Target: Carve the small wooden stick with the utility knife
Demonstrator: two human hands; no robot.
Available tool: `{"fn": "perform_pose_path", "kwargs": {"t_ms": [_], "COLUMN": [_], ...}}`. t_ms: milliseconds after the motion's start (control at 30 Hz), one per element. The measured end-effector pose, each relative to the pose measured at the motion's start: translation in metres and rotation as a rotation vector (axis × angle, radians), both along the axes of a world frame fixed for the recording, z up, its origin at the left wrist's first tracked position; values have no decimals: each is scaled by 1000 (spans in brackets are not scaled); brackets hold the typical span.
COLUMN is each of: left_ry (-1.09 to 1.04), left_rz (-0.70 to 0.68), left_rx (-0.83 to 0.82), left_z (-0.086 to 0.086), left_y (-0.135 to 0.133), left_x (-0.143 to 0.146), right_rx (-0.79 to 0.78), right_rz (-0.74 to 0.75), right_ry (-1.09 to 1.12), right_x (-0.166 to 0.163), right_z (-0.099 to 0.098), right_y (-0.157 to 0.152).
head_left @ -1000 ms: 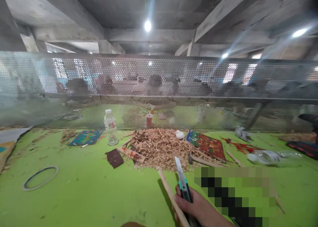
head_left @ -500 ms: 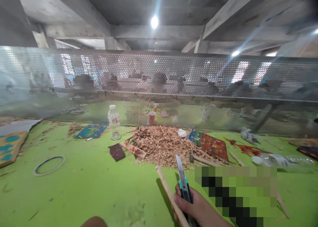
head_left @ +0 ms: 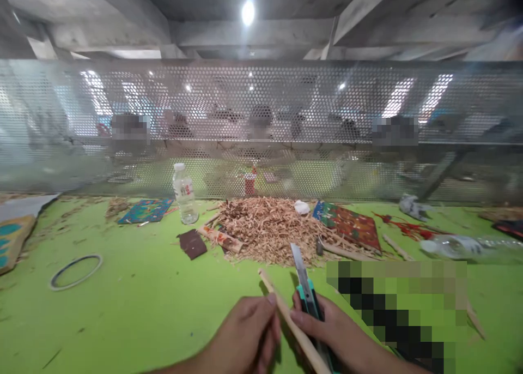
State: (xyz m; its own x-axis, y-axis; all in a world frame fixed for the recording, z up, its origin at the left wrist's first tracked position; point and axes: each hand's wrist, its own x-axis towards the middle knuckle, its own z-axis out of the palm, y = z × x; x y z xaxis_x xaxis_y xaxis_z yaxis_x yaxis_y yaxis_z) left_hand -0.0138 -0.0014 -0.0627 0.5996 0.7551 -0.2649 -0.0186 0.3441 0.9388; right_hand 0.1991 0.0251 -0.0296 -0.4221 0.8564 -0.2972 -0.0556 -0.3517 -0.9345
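My right hand (head_left: 330, 330) is closed around a teal utility knife (head_left: 307, 292), its blade pointing up and away. A thin wooden stick (head_left: 286, 317) runs diagonally between my hands at the bottom centre. My left hand (head_left: 245, 336) has its fingers curled against the stick's left side, thumb tip touching it near the upper end. Both hands hover over the green table (head_left: 143, 308), just in front of a heap of wood shavings (head_left: 267, 229).
A water bottle (head_left: 184, 194), a dark brown square piece (head_left: 192, 244), patterned boards (head_left: 349, 227), a ring (head_left: 75, 271) and a lying bottle (head_left: 453, 247) lie on the table. A perforated metal screen (head_left: 261, 128) closes off the far edge, with people behind it.
My left hand has come up from below the picture and taken hold of the stick. The view has tilted slightly downward. The right hand keeps the knife in the same place.
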Motion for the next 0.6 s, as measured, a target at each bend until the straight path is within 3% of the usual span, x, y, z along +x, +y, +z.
{"fn": "perform_pose_path", "kwargs": {"t_ms": [100, 233, 400, 600], "left_ry": [34, -16, -59, -71], "left_rz": [136, 220, 355, 245], "left_rx": [-42, -27, -3, -16], "left_z": [25, 44, 51, 50], "left_y": [20, 23, 24, 22], "left_x": [-6, 2, 1, -12], "right_rx": [-56, -55, -101, -201], "right_rz": [35, 126, 199, 175], "right_ry": [47, 95, 116, 179], "right_x": [-3, -1, 2, 3], "right_z": [10, 11, 9, 14], "right_y": [-1, 3, 0, 1]}}
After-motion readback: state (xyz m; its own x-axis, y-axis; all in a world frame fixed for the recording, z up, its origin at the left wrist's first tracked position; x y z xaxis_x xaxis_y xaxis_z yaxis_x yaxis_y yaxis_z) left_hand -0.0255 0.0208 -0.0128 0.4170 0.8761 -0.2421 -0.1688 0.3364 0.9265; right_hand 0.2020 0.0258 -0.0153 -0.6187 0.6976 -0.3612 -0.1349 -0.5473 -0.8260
